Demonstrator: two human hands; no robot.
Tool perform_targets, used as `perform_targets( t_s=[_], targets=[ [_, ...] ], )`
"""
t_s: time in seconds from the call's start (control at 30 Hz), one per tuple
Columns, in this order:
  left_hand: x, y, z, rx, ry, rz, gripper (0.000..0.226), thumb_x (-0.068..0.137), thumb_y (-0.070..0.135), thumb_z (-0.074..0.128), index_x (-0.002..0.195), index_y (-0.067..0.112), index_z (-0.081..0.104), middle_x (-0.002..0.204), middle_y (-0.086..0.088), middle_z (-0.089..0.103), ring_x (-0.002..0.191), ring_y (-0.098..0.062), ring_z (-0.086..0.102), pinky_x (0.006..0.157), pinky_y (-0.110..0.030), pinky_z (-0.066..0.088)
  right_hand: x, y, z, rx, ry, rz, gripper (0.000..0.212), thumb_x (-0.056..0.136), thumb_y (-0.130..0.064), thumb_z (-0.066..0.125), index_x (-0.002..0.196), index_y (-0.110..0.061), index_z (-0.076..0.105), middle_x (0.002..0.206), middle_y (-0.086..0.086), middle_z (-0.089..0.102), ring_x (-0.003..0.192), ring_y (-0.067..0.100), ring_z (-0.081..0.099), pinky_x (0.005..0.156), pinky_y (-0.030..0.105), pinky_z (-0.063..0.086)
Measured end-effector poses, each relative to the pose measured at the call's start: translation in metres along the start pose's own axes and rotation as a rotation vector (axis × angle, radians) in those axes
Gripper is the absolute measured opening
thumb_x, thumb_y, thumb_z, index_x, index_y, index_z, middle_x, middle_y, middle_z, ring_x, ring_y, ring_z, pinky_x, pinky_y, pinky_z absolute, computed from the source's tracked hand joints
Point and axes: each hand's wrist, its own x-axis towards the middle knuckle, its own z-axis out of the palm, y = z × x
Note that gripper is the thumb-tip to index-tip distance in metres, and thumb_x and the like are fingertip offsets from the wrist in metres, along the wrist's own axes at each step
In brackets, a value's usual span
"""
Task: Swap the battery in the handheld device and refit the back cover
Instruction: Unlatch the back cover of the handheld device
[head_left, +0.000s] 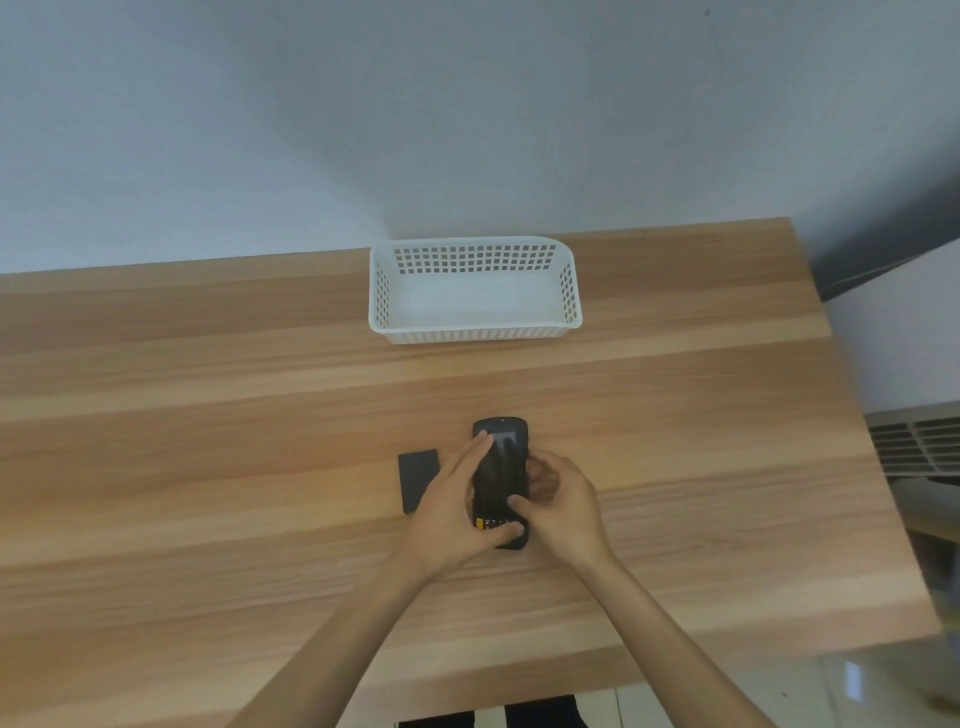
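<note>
Handheld device (500, 475): screen up, mid-desk (208, 415), gripped by left hand (451, 512) and right hand (563, 506). Flat black battery (417, 480): just left of it. White basket (474, 290): far edge.

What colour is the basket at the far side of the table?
The basket is white, with a grid of small square holes in its walls, as seen in the head view.

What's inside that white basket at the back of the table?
Nothing visible: the white basket shows only its bare floor. The near wall hides a thin strip of the floor just behind it.
</note>
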Motion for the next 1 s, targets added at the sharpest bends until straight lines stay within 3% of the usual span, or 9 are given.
perform_targets(
  t_s=[0.03, 0.13, 0.27, 0.43, 0.57, 0.67, 0.73, 0.83, 1.0],
  targets=[
    [0.001, 0.0, 0.003, -0.043, -0.009, -0.008, 0.107, 0.073, 0.035, 0.091, 0.159, 0.027, 0.029, 0.166, 0.011, 0.029, 0.153, -0.009, 0.029, 0.12, -0.028, 0.037, -0.003, -0.001, 0.0, 0.024, 0.016, 0.005, 0.056, 0.071, -0.002, 0.083, 0.119, -0.025, 0.062, 0.101, -0.001, 0.065, 0.087, 0.009, 0.066, 0.072, 0.007, 0.049],
    [0.004, 0.005, 0.01, -0.128, -0.025, -0.025, 0.107, 0.073, 0.02, 0.091, 0.159, 0.032, 0.029, 0.16, 0.009, 0.036, 0.146, -0.009, 0.039, 0.11, -0.022, 0.048, -0.01, -0.004, 0.0, 0.072, 0.061, 0.004, 0.057, 0.07, -0.002, 0.083, 0.115, -0.027, 0.058, 0.1, -0.004, 0.064, 0.086, 0.005, 0.065, 0.074, 0.013, 0.052],
    [0.01, 0.007, 0.017, -0.173, -0.056, -0.008, 0.111, 0.071, 0.015, 0.09, 0.157, 0.044, 0.026, 0.153, 0.01, 0.046, 0.139, -0.005, 0.048, 0.107, -0.026, 0.051, -0.018, -0.005, -0.003, 0.083, 0.113, -0.033, 0.058, 0.07, -0.004, 0.084, 0.115, -0.027, 0.057, 0.104, -0.005, 0.061, 0.086, 0.0, 0.063, 0.071, 0.015, 0.054],
    [0.014, 0.008, 0.021, -0.182, -0.022, 0.011, 0.108, 0.072, 0.009, 0.089, 0.158, 0.034, 0.029, 0.153, 0.009, 0.045, 0.131, 0.003, 0.05, 0.099, -0.014, 0.051, -0.022, -0.009, -0.003, 0.074, 0.126, -0.112, 0.06, 0.07, -0.006, 0.086, 0.122, -0.02, 0.061, 0.104, -0.007, 0.058, 0.089, 0.004, 0.063, 0.078, 0.022, 0.057],
    [0.012, 0.009, 0.019, -0.232, 0.022, -0.016, 0.105, 0.073, 0.005, 0.087, 0.157, 0.031, 0.031, 0.149, 0.007, 0.054, 0.124, 0.004, 0.057, 0.094, -0.021, 0.055, -0.021, -0.013, -0.001, 0.08, 0.103, -0.158, 0.059, 0.074, -0.004, 0.084, 0.128, -0.019, 0.065, 0.104, -0.008, 0.058, 0.091, 0.004, 0.063, 0.082, 0.019, 0.056],
    [0.007, 0.006, 0.016, -0.169, 0.098, 0.001, 0.101, 0.073, 0.019, 0.09, 0.155, 0.031, 0.034, 0.146, 0.012, 0.055, 0.128, -0.004, 0.058, 0.104, -0.029, 0.05, -0.019, -0.015, 0.0, 0.122, 0.054, -0.175, 0.055, 0.08, -0.003, 0.08, 0.131, -0.017, 0.065, 0.103, 0.0, 0.062, 0.091, 0.008, 0.064, 0.082, 0.016, 0.055],
    [0.004, 0.004, 0.013, -0.107, 0.161, 0.013, 0.09, 0.074, 0.023, 0.089, 0.149, 0.035, 0.041, 0.138, 0.017, 0.056, 0.126, -0.009, 0.057, 0.105, -0.03, 0.047, -0.017, -0.014, -0.001, 0.138, 0.033, -0.182, 0.048, 0.083, -0.002, 0.076, 0.128, -0.016, 0.067, 0.102, 0.001, 0.065, 0.09, 0.01, 0.066, 0.081, 0.017, 0.056],
    [0.001, 0.001, 0.011, -0.052, 0.257, -0.026, 0.08, 0.074, 0.018, 0.088, 0.139, 0.04, 0.047, 0.116, 0.019, 0.061, 0.107, -0.001, 0.061, 0.095, -0.021, 0.049, -0.011, -0.008, -0.004, 0.126, 0.053, -0.149, 0.038, 0.087, -0.002, 0.071, 0.12, -0.019, 0.07, 0.1, -0.003, 0.07, 0.088, 0.007, 0.067, 0.077, 0.016, 0.055],
    [0.001, -0.01, 0.003, -0.038, 0.276, -0.188, 0.066, 0.081, 0.02, 0.086, 0.141, 0.021, 0.057, 0.097, 0.011, 0.066, 0.09, -0.002, 0.063, 0.076, -0.011, 0.049, -0.002, 0.012, -0.008, 0.064, 0.083, -0.046, 0.042, 0.089, 0.002, 0.066, 0.121, -0.024, 0.065, 0.101, -0.005, 0.072, 0.086, 0.006, 0.067, 0.076, 0.006, 0.047]
  ],
)
